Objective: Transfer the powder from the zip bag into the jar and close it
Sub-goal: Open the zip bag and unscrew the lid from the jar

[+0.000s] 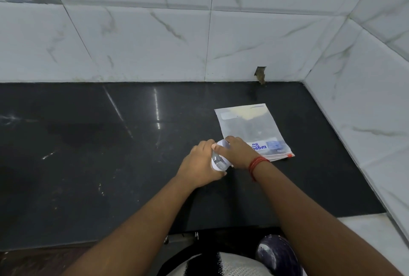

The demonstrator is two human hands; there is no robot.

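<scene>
Hands (200, 163) (238, 151) on jar (219, 161) | black counter (88, 165) | marble-tile corner (309, 43)

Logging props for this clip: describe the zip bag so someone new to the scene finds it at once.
Start at the dark countertop and follow it right to the corner of the marble-tiled walls. The zip bag lies flat there, just beyond the right hand. It is the only flat, clear item, with blue print and an orange tab at its near edge, unlike the small jar gripped between both hands.

Glossy black stone counter (88, 143), white marbled wall tiles (137, 43), chipped corner tile (260, 74)
</scene>
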